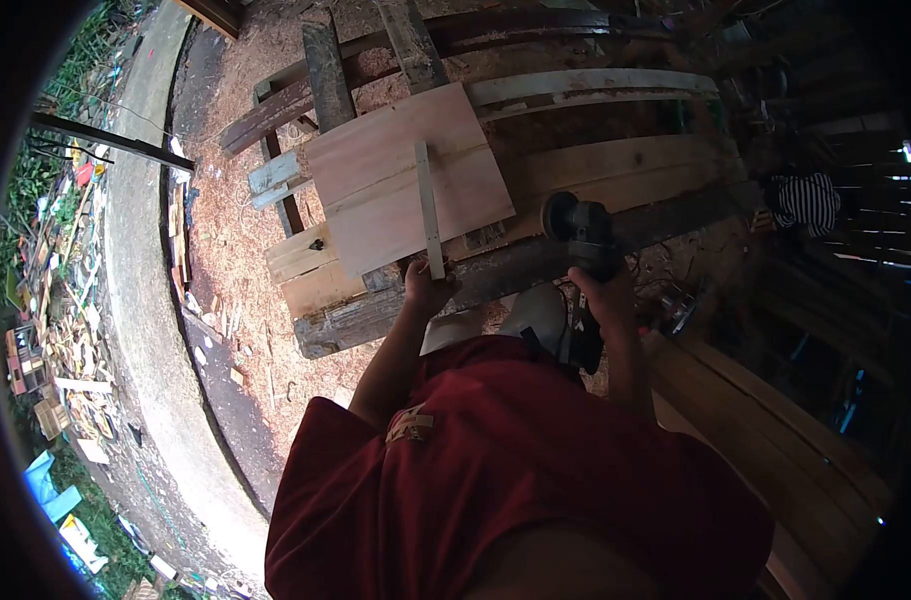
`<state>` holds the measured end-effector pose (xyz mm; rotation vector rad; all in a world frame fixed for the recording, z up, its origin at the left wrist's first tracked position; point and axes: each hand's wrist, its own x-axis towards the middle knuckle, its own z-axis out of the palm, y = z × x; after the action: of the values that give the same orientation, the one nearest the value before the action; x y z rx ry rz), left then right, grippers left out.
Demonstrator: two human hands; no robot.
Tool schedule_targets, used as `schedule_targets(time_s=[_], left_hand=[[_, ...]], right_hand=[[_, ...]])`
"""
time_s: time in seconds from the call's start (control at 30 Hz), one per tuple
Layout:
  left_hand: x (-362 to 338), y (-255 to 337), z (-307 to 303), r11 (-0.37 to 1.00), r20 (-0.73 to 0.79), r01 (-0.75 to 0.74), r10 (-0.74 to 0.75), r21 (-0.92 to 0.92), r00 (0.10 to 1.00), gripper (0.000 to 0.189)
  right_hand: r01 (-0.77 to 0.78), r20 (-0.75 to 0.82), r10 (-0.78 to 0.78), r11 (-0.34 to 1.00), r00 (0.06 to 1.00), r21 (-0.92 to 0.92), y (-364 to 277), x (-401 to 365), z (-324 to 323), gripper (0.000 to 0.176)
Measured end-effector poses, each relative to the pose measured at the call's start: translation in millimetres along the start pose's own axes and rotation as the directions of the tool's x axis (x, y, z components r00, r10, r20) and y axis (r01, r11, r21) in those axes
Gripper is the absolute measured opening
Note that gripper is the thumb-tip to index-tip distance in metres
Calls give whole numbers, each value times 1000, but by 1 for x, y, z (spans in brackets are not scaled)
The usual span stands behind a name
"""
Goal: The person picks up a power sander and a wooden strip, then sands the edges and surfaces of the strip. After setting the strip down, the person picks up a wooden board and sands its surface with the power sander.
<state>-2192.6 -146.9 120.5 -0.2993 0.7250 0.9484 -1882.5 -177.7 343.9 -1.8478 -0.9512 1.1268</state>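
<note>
An open-sided wood yard with sawdust [240, 230] spread thick over the ground; on it stands a rough surface [615, 165] of weathered grey and pale planks laid side by side. A square, pale pinkish plywood board [375, 195] lies flat on these planks, and a thin, pale, straight strip [427, 200] lies across the board, running from its middle to past its near edge.

The left hand [427, 288] reaches forward on a bent, bare arm to just beyond the near edge of the board; its fingers are curled shut over the near end of the strip, though how they sit on it is too small to make out. The right hand [603, 292] is raised to the right of the board, fingers wrapped tight round the grip of a dark, round-headed power tool [575, 228]; the tool's head is just off the board's near right corner, and whether it touches the planks cannot be told.

The person's red shirt [515, 480] hides everything nearer than the board; the far right is in deep shadow, where a person in striped clothing [805, 203] is only dimly seen; a curved concrete kerb [140, 300] lies well left of the board.
</note>
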Motion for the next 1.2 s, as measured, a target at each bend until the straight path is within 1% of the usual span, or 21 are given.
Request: schedule_targets(time_s=[0.1,0.2,0.3,0.4,0.47,0.53,0.6,0.7,0.73,0.8,0.9,0.93,1.0,1.07,1.1,1.17,1.2], left_hand=[[27,1,-35,995,33,14,-17,95,999,31],[28,2,-39,995,77,16,-23,95,997,34],[24,5,-39,998,97,62,-64,30,993,37],[23,6,-39,995,81,60,-66,76,994,38],[30,4,-47,990,59,16,-25,140,998,42],[38,1,-59,967,106,-36,10,250,994,41],[47,2,-79,912,221,-108,19,396,975,34],[44,9,-82,992,47,17,-23,127,999,29],[42,10,-79,985,-51,-2,11,171,999,28],[37,9,-74,964,-238,-26,91,263,967,26],[37,11,-89,890,-309,-33,193,455,931,31],[35,11,-91,840,-302,-39,237,541,923,34],[32,11,-94,717,-275,-45,323,695,906,41],[30,11,-95,605,-229,-60,390,794,892,41],[30,10,-96,543,-203,-65,419,837,885,41],[19,7,-81,400,-186,-43,516,915,836,42],[12,4,-71,324,-170,-26,559,946,811,43]], right_hand=[[-15,-16,15,1000,1000,-16,0,-2,0,64],[-19,-24,18,1000,1000,-10,-6,-4,2,62],[-32,-32,32,999,999,-2,-6,-5,2,61],[-20,-33,19,1000,999,-16,-6,-3,3,61],[-24,-12,24,1000,1000,-2,-10,-3,4,61],[-25,-12,25,999,1000,-21,-10,-3,5,61],[-32,-10,32,999,999,-27,-11,-3,7,62],[-31,-3,31,999,1000,-19,-9,0,10,62],[-20,0,20,1000,1000,-19,-6,2,12,62],[-12,7,12,1000,1000,-25,0,5,12,61],[-7,20,8,1000,1000,-29,-10,3,16,60],[6,21,-5,1000,1000,-21,-17,0,19,59],[2,38,-2,1000,999,1,-18,1,20,58],[-31,72,29,999,997,25,-16,6,22,57],[-43,68,42,999,997,4,-17,8,21,57],[-72,54,74,997,996,-38,-31,10,24,56],[-70,73,69,998,995,9,-24,18,25,55]])
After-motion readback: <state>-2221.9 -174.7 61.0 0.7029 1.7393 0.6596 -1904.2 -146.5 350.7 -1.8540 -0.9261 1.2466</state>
